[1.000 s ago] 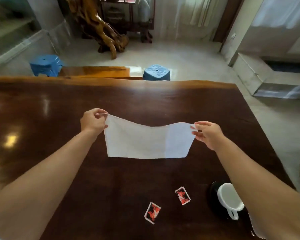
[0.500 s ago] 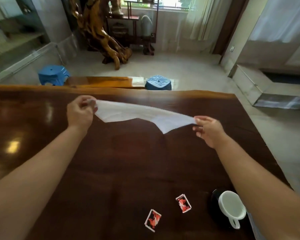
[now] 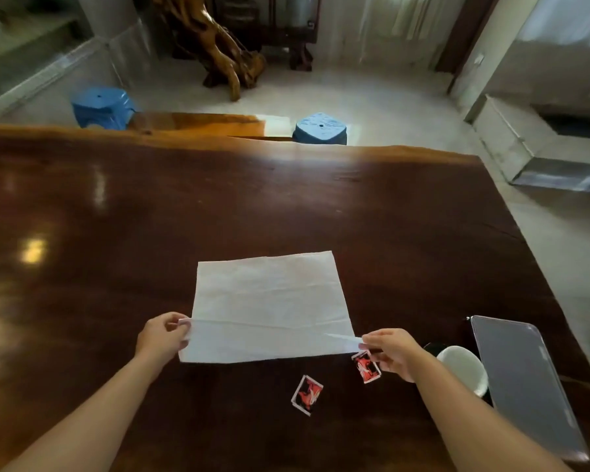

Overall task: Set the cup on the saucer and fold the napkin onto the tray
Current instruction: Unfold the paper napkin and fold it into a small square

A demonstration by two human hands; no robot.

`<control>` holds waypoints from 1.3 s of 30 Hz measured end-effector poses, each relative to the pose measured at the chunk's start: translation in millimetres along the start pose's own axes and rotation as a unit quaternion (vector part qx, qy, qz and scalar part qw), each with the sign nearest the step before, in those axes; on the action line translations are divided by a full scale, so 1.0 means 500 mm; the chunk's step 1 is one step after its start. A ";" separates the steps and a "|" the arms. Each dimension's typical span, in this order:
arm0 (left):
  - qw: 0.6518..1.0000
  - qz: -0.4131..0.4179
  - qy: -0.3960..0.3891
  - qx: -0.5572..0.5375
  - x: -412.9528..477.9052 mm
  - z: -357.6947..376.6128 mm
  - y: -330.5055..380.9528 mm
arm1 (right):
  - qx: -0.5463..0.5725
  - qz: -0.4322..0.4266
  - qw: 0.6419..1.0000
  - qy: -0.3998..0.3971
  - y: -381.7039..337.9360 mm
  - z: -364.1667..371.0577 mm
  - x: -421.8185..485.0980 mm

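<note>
A white napkin [image 3: 269,301] lies spread almost flat on the dark wooden table [image 3: 286,206]. My left hand [image 3: 162,337] pinches its near left corner and my right hand [image 3: 390,350] pinches its near right corner; the near edge is lifted a little. A white cup [image 3: 464,367] stands on a dark saucer [image 3: 431,347] just right of my right hand, partly hidden by my forearm. A grey rectangular tray [image 3: 521,379] lies to the right of the cup, near the table's right edge.
Two small red-and-black packets lie on the table, one [image 3: 307,394] near the front middle, the other [image 3: 367,367] under my right hand. Beyond the far table edge stand two blue stools [image 3: 321,128] and a wooden bench [image 3: 198,120].
The napkin, held up in the air stretched between both hands, has been brought down and laid out flat on the table. Both hands moved toward me. The tray has come into view.
</note>
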State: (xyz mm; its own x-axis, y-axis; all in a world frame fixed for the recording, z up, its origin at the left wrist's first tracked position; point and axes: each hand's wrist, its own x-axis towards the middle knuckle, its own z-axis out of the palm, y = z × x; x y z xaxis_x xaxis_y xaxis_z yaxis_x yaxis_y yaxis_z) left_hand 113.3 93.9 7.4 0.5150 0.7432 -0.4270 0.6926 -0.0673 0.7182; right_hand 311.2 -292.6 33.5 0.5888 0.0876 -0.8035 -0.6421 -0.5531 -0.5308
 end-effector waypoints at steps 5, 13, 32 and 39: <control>0.999 -0.026 -0.005 0.038 0.011 0.007 -0.008 | -0.025 -0.027 0.999 -0.006 0.001 -0.004 -0.003; 0.997 -0.051 0.028 0.043 0.076 0.048 0.026 | -0.094 -0.102 0.987 0.086 -0.091 0.012 0.089; 0.980 -0.075 0.143 0.119 0.288 0.176 0.014 | -0.242 -0.194 0.934 0.179 -0.240 0.167 0.445; 0.975 -0.035 0.151 0.161 0.301 0.176 -0.010 | -0.307 -0.196 0.901 0.235 -0.243 0.182 0.462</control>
State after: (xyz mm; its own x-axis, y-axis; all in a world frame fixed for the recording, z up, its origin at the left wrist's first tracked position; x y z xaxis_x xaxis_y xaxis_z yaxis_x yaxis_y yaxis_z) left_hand 231.6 147.7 -108.7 0.3226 0.9125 -0.2516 0.8681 -0.1793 0.4629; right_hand 480.7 -129.7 -112.2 0.9469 0.0961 -0.3068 -0.0306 -0.9230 -0.3836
